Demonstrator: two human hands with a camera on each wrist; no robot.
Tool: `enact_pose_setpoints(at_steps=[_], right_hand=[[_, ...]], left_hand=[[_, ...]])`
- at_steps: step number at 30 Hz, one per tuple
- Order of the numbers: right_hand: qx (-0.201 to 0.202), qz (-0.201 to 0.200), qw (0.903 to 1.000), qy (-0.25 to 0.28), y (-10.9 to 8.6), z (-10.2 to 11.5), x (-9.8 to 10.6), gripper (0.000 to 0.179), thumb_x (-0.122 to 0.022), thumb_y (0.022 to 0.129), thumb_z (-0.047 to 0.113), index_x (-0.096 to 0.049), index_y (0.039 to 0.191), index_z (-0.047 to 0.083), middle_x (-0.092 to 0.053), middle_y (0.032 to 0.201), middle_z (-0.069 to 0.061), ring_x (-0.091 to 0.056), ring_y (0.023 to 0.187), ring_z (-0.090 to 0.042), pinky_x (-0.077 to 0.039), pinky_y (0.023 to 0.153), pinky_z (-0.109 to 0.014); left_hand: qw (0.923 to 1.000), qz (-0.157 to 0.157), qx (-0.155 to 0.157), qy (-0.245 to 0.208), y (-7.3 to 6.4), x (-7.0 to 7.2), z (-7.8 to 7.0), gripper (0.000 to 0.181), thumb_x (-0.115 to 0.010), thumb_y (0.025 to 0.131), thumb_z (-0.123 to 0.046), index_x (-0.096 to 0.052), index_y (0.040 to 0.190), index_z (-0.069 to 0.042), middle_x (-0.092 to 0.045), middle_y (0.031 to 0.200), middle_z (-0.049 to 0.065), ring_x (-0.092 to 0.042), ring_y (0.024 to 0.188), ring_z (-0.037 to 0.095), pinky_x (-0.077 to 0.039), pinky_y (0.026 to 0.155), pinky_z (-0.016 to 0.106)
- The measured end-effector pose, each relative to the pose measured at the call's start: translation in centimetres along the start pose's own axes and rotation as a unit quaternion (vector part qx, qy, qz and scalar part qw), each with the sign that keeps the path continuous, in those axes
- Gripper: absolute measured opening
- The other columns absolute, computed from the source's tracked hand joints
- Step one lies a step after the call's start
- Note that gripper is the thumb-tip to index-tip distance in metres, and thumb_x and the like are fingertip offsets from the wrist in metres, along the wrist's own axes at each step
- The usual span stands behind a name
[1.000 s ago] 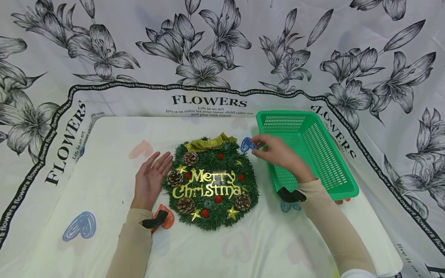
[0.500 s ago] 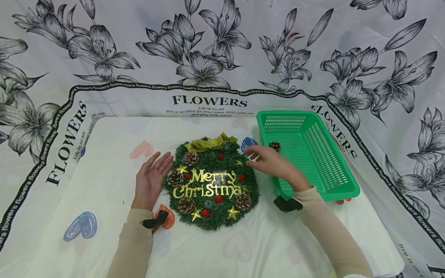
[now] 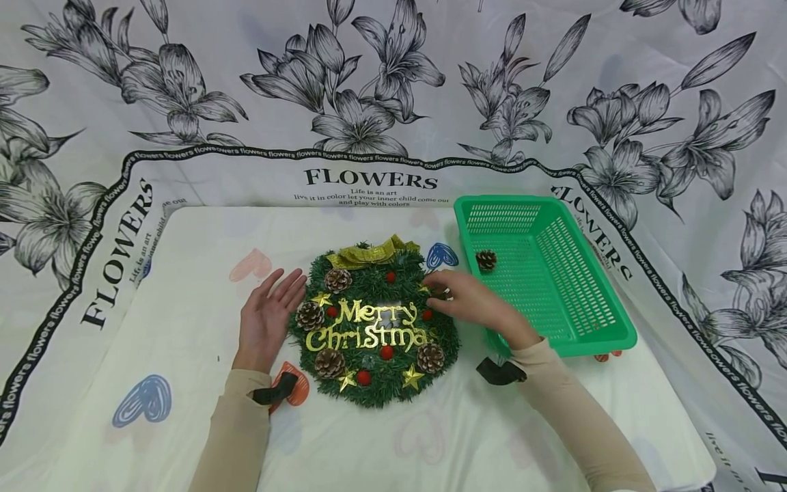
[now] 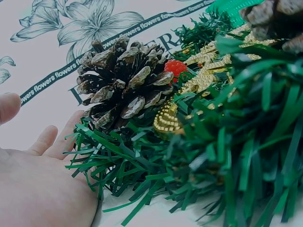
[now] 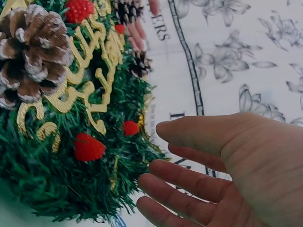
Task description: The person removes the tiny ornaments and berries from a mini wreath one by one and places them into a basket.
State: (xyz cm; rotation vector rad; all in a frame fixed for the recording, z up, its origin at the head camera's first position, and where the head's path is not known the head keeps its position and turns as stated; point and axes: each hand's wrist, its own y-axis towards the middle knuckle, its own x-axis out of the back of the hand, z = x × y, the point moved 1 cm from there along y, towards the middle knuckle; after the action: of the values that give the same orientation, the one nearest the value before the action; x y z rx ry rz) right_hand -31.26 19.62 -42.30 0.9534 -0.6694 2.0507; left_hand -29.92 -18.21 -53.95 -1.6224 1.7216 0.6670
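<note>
Wreath (image 3: 369, 292) mid-table, left hand (image 3: 264, 321) and right hand (image 3: 472, 301) at its edges, gripping nothing.
Tablecloth (image 3: 350, 451) spreads in front, basket (image 3: 574, 283) just right; gold lettering (image 3: 349, 313), red berries (image 3: 387, 352), pinecones (image 3: 328, 363) stud green bristles.

A soft, even light is reaching all this corner, and to me, standing near, the white tablecloth (image 3: 184, 287) is looking the brightest, while the printed drape (image 3: 277, 34) behind is appearing more grey. The gold lettering (image 3: 369, 337) is glinting a little, and among the needles of the wreath (image 3: 382, 292) small dark shadows are gathering. The head view is staying mostly sharp, though its wide lens is stretching the drape toward the sides. The left wrist view is carrying a cool, bluish tint, its closest needles blurring. In the right wrist view, the drape's pale flowers are looking washed out and soft.
</note>
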Motion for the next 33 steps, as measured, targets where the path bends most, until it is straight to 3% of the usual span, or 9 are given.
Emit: enact_pose_setpoints(at_steps=[9,18,33], right_hand=[[-0.019,0.02,0.9993,-0.026,0.0,0.5,-1.0,0.041,-0.066,0.1,0.019,-0.06,0.138,0.004,-0.064,0.136,-0.014,-0.067,0.116,-0.031,-0.06,0.098,-0.047],[-0.008,0.023,0.998,-0.059,-0.1,0.7,-1.9,0.038,-0.067,0.099,0.019,-0.062,0.135,0.005,-0.067,0.131,-0.013,-0.068,0.111,-0.029,-0.062,0.091,-0.043],[-0.015,0.048,0.9959,-0.075,0.0,0.7,-2.6,0.036,-0.067,0.099,0.02,-0.065,0.133,0.007,-0.066,0.117,-0.01,-0.067,0.096,-0.019,-0.059,0.077,-0.032]], left_hand=[[1.0,0.003,0.0,0.001,-0.1,0.0,0.0,0.063,-0.038,0.112,-0.033,-0.012,0.163,-0.007,-0.049,0.155,0.012,-0.022,0.156,0.036,-0.032,0.13,0.042],[1.0,-0.001,0.002,0.006,-0.1,0.0,0.0,0.064,-0.039,0.111,-0.034,-0.013,0.163,-0.007,-0.05,0.154,0.012,-0.03,0.155,0.033,-0.032,0.13,0.042],[1.0,0.0,0.003,0.006,-0.1,-0.2,-0.1,0.065,-0.039,0.111,-0.035,-0.012,0.163,-0.007,-0.045,0.157,0.013,-0.02,0.157,0.037,-0.03,0.131,0.042]])
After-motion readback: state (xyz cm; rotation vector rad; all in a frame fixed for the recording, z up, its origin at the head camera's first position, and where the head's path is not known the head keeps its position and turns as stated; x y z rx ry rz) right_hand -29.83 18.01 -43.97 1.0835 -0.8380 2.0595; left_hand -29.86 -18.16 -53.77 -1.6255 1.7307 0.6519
